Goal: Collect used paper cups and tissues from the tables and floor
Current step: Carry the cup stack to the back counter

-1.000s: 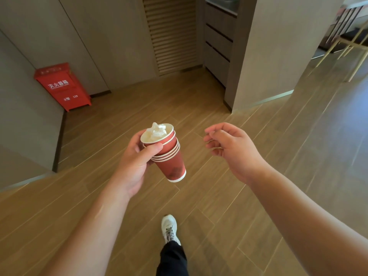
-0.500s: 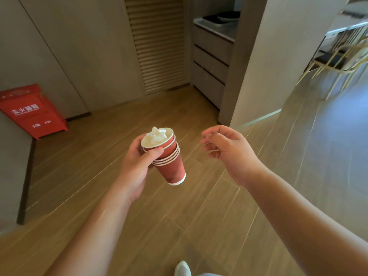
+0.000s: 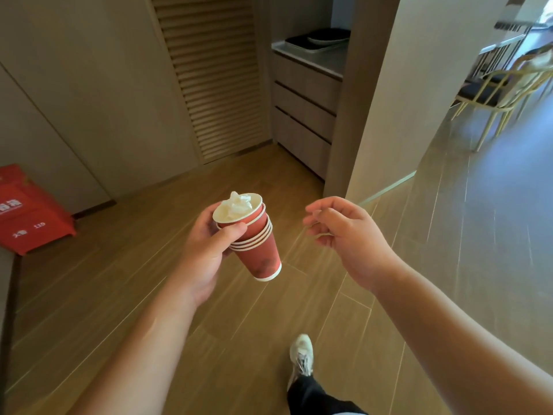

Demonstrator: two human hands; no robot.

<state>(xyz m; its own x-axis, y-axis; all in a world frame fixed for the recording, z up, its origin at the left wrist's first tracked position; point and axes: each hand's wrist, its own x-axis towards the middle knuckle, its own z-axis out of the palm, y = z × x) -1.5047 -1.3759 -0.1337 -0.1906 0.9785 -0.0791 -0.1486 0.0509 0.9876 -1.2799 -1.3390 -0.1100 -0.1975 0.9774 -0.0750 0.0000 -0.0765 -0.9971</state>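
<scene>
Red paper cups [image 3: 257, 244], several nested into one stack, sit at the centre of the frame, tilted with the white-rimmed base pointing down and to the right. Crumpled white tissue [image 3: 238, 205] fills the mouth of the topmost cup and pokes above its rim. The left hand [image 3: 206, 250] grasps the stack near the top, thumb across the near side, fingers wrapped behind. The right hand [image 3: 347, 235], just right of the cups and not touching them, carries nothing; its fingers are loosely curled, relaxed. Both forearms run in from the bottom edge. Wood-plank floor [image 3: 149, 265] under everything. A pale sneaker [image 3: 301, 353] and a dark trouser leg show at lower centre. Far left: a red box [image 3: 27, 217] with white lettering, standing on the floor against the wall. Upper centre: a louvred door [image 3: 209, 76]. To its right, a drawer cabinet [image 3: 302, 106] with a pale top, carrying a dark tray [image 3: 317, 40]. A wide pillar [image 3: 398, 94] stands right of the cabinet. Upper right corner: a chair [image 3: 493, 88] with a pale metal frame and dark seat, on greyer flooring, blurred.
</scene>
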